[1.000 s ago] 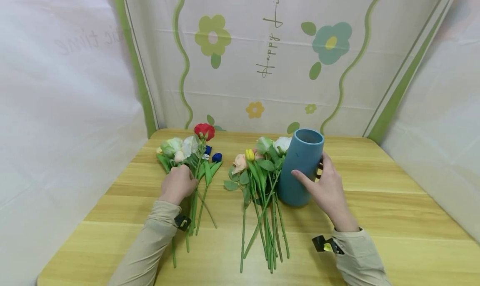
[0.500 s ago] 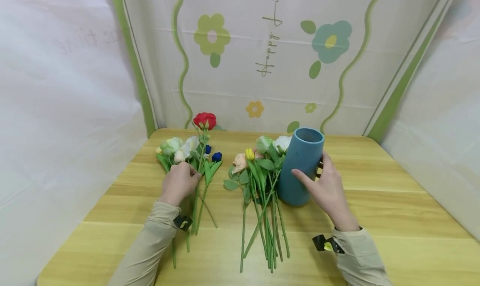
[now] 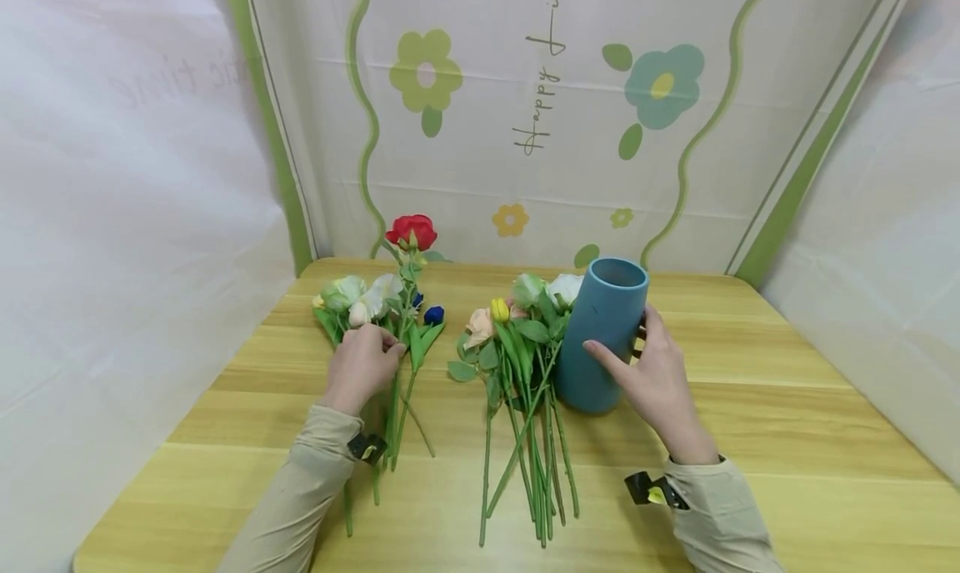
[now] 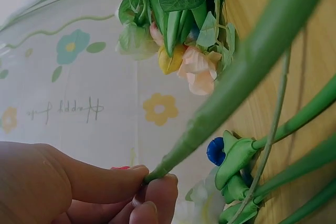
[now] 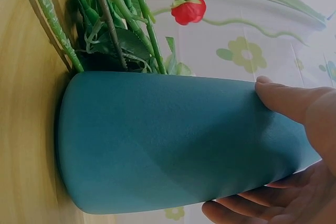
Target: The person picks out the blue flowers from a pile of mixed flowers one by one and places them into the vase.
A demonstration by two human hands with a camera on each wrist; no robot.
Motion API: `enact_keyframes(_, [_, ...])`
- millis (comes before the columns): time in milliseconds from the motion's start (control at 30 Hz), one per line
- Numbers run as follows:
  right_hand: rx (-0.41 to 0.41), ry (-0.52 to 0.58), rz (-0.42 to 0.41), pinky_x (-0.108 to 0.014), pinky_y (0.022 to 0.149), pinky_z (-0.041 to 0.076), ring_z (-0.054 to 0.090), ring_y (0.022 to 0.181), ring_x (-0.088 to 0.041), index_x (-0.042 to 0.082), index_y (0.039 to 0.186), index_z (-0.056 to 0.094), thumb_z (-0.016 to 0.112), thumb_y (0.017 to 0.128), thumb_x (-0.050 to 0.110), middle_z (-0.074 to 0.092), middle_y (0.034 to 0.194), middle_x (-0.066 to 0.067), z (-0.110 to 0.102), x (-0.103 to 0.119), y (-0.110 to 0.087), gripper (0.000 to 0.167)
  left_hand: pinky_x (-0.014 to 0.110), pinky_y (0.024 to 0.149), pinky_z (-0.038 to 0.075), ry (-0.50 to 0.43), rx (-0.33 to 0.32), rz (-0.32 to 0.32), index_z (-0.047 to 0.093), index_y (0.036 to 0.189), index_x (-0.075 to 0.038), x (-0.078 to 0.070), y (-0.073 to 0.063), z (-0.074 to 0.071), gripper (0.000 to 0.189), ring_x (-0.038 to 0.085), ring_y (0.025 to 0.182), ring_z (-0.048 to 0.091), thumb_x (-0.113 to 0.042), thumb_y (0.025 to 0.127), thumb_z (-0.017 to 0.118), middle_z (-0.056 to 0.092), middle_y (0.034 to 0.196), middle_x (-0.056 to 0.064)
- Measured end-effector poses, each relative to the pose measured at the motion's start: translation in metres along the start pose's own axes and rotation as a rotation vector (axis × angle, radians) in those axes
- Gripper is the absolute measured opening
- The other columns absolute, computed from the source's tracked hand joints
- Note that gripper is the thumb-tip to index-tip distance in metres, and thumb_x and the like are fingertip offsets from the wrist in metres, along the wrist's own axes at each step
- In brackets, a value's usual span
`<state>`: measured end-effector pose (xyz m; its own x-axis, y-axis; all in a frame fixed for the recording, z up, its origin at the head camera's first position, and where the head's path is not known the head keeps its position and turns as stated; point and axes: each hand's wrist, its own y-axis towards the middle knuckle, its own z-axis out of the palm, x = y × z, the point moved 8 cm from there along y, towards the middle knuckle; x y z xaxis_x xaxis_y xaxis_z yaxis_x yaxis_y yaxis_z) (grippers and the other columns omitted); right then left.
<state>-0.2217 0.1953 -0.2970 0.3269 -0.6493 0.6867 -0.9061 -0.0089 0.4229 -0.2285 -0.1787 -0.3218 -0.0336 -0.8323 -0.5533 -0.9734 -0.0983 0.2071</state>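
Observation:
My left hand [image 3: 362, 366] pinches a green stem [image 4: 220, 95] between thumb and fingertips in the left wrist view. This stem carries a red rose [image 3: 412, 233], raised above the left bunch of flowers. In that bunch lie a white flower [image 3: 382, 291], a pale green flower [image 3: 342, 292] and a blue tulip [image 3: 433, 315]. My right hand [image 3: 663, 389] holds a blue vase [image 3: 602, 339] standing on the table, thumb on one side and fingers on the other. The right wrist view shows the vase wall [image 5: 173, 140] between thumb and fingers.
A second bunch, with a yellow tulip [image 3: 500, 309], a peach rose [image 3: 479, 327] and a white flower [image 3: 564, 288], lies against the vase's left side. Its stems [image 3: 536, 473] point toward the front of the wooden table [image 3: 780, 439]. A printed curtain [image 3: 480, 164] stands behind.
The red rose has risen above the left bunch as my left hand lifts its stem slightly. The right hand and the vase have stayed in place.

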Motion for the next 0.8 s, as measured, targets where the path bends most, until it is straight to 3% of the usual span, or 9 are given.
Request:
enact_keyframes(333, [-0.005, -0.007, -0.001, -0.062, 0.087, 0.046, 0.046, 0.123, -0.048, -0.005, 0.150, 0.022, 0.074, 0.087, 0.045, 0.043, 0.139, -0.032, -0.001, 0.000, 0.000, 0.096, 0.032, 0.048, 0.037, -0.048, 0.016, 0.052, 0.067, 0.068, -0.012, -0.010, -0.002, 0.001, 0.028, 0.015, 0.048, 0.047, -0.015, 0.095, 0.063, 0.052, 0.056, -0.002])
enact_keyframes(600, [-0.002, -0.001, -0.007, -0.062, 0.086, 0.047, 0.046, 0.123, -0.048, -0.005, 0.150, 0.022, 0.074, 0.087, 0.045, 0.043, 0.138, -0.032, 0.000, 0.000, 0.000, 0.096, 0.032, 0.053, 0.046, -0.124, 0.040, 0.086, 0.076, 0.094, 0.000, -0.021, -0.005, 0.009, 0.016, 0.014, 0.053, 0.055, -0.011, 0.095, 0.064, 0.065, 0.071, 0.002])
enact_keyframes(800, [0.000, -0.002, -0.005, -0.062, 0.086, 0.047, 0.046, 0.123, -0.049, -0.005, 0.150, 0.022, 0.074, 0.087, 0.045, 0.043, 0.138, -0.032, 0.000, 0.000, 0.000, 0.096, 0.033, 0.057, 0.046, -0.124, -0.001, 0.121, 0.076, 0.088, -0.003, -0.027, -0.007, 0.008, 0.013, 0.015, 0.058, 0.054, -0.009, 0.094, 0.065, 0.066, 0.074, 0.002])
